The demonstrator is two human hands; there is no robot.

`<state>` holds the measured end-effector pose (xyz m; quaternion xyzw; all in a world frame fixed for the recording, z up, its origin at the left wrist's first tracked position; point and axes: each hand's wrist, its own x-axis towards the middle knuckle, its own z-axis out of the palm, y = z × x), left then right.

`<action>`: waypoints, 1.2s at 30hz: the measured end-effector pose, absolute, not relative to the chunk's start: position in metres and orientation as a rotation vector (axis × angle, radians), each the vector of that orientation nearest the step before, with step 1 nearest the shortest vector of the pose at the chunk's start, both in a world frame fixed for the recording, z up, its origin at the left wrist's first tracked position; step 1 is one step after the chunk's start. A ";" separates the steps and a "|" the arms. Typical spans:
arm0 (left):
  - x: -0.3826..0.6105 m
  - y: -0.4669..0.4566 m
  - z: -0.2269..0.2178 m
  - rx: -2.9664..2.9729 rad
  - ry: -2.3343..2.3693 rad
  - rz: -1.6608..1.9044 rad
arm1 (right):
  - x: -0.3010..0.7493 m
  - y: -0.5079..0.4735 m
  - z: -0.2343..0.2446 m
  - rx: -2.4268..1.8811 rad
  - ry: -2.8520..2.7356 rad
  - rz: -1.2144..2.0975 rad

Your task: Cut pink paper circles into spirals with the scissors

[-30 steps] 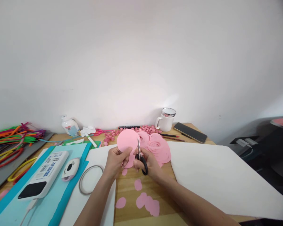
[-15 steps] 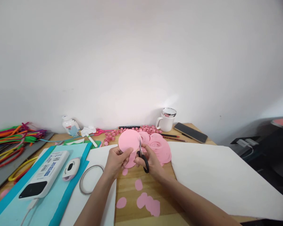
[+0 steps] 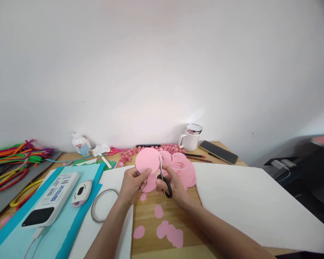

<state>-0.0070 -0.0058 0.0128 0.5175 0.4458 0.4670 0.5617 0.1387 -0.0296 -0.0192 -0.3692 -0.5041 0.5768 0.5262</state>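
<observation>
Between thumb and fingers, my left hand (image 3: 135,182) pinches the lower edge of a pink paper circle (image 3: 147,160), held up above the table. My right hand (image 3: 173,183) grips scissors (image 3: 167,185) with black handles. Their metal blades point upward at the circle's right edge. Behind and to the right of the hands lies a pile of pink paper rings and rounds (image 3: 187,172). Smaller pink paper ovals (image 3: 170,232) lie on the wood nearer to me. Part of the circle's lower edge is hidden by my left fingers.
A white mug (image 3: 191,138) and a phone (image 3: 218,151) stand and lie at the back right. Rolled pink paper bits (image 3: 126,155) lie behind the hands. At left are a power bank (image 3: 52,199), a tape ring (image 3: 94,212) and coloured pipe cleaners (image 3: 18,154). White sheets (image 3: 248,201) flank the middle.
Very little differs. The scissors and my right hand have shifted slightly at the circle's right edge; my left hand keeps its pinch on the paper.
</observation>
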 end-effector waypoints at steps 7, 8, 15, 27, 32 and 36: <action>-0.006 -0.006 0.017 1.165 1.029 1.141 | 0.139 -0.032 -0.018 -0.905 -1.229 1.372; -0.005 -0.006 0.017 1.158 1.020 1.149 | 0.139 -0.032 -0.018 -0.908 -1.236 1.366; -0.006 -0.005 0.015 1.206 1.060 1.151 | 0.136 -0.031 -0.023 -0.913 -1.281 1.380; -0.011 -0.003 0.012 1.279 1.032 1.073 | 0.143 -0.029 -0.012 -0.822 -1.260 1.392; -0.012 -0.003 0.013 1.282 1.032 1.074 | 0.143 -0.028 -0.014 -0.836 -1.256 1.398; -0.012 -0.003 0.014 1.279 1.035 1.075 | 0.143 -0.029 -0.013 -0.895 -1.286 1.363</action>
